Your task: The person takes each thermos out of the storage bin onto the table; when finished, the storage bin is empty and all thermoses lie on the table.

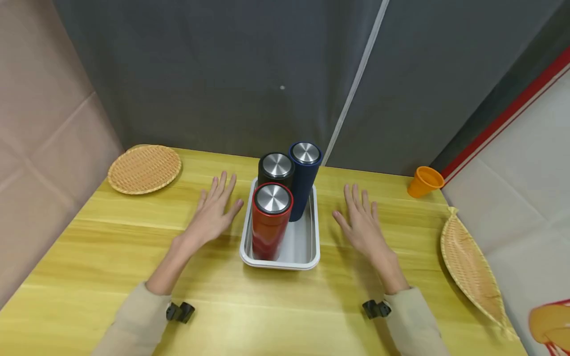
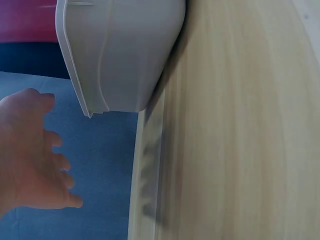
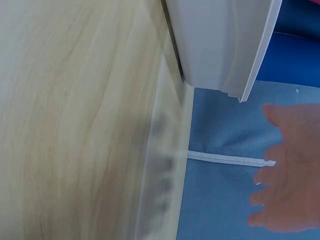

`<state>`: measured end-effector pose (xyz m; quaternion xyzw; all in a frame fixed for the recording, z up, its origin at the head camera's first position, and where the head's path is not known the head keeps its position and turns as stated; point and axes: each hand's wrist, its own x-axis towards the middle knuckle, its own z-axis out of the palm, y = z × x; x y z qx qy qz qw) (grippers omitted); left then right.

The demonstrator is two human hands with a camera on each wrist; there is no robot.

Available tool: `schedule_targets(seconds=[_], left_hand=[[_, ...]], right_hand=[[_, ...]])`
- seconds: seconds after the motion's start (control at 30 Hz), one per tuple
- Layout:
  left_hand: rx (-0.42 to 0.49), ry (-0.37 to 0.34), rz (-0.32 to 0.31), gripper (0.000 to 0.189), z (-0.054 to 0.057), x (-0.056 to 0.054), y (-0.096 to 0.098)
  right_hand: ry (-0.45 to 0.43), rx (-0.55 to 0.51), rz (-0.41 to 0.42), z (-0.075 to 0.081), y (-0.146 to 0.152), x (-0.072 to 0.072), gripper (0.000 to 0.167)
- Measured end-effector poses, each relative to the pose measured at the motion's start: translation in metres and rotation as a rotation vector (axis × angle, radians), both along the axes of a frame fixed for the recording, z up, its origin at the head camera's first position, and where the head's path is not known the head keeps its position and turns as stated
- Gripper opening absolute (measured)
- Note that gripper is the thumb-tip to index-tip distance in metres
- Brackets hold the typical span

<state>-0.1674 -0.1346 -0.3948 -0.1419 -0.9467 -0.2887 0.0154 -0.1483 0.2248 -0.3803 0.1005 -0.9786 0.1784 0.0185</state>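
Note:
A white rectangular tray (image 1: 301, 247) stands mid-table in the head view. Three tall flasks with silver lids are upright in it: a red flask (image 1: 269, 232) at the front left, a black flask (image 1: 276, 173) behind it, and a dark blue flask (image 1: 304, 183) at the back right. My left hand (image 1: 213, 212) hovers left of the tray, fingers spread and straight. To its right, my right hand (image 1: 361, 222) is held out the same way, palm down. Both wrist views show the hands apart from the tray's outer walls, with nothing in them.
A round woven tray (image 1: 144, 169) lies at the back left. An orange cup (image 1: 425, 181) stands at the back right, beside the wall. A leaf-shaped woven basket (image 1: 472, 269) sits along the right edge. A grey curtain (image 1: 213, 79) hangs behind the wooden table (image 1: 249, 316).

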Motion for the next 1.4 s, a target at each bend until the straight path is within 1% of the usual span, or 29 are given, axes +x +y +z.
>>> schedule_targets(seconds=[0.1,0.27,0.47,0.57,0.67,0.77,0.83,0.97,1.1,1.23,1.4], left_hand=[[0.064,-0.006,-0.019,0.070,0.001,-0.002,0.001],[0.214,-0.037,-0.059,0.068,0.004,-0.003,0.004],[0.351,-0.129,-0.037,0.064,0.007,-0.002,0.007],[0.415,-0.158,-0.031,0.066,0.006,-0.002,0.010],[0.542,-0.210,-0.034,0.070,0.004,-0.002,0.013],[0.674,-0.275,-0.015,0.071,0.002,-0.002,0.015],[0.742,-0.319,-0.002,0.068,0.000,-0.003,0.017],[0.812,-0.385,0.001,0.060,0.000,-0.003,0.019],[0.827,-0.411,-0.002,0.053,-0.002,-0.003,0.019],[0.837,-0.430,0.002,0.051,-0.006,-0.002,0.018],[0.856,-0.453,0.003,0.048,-0.006,-0.001,0.017]], right_hand=[[0.031,-0.042,0.026,-0.001,-0.001,-0.002,0.078],[0.113,-0.130,0.090,0.000,-0.008,-0.006,0.082],[0.189,-0.318,0.172,0.003,-0.022,-0.010,0.081],[0.201,-0.382,0.182,0.004,-0.030,-0.012,0.080],[0.188,-0.443,0.191,0.003,-0.036,-0.015,0.080],[0.164,-0.523,0.213,0.003,-0.042,-0.019,0.080],[0.153,-0.591,0.234,0.005,-0.046,-0.022,0.081],[0.131,-0.726,0.250,0.009,-0.053,-0.029,0.082],[0.069,-0.820,0.244,0.011,-0.062,-0.036,0.083],[0.038,-0.851,0.221,0.010,-0.070,-0.040,0.081],[0.077,-0.834,0.172,0.006,-0.078,-0.041,0.077]])
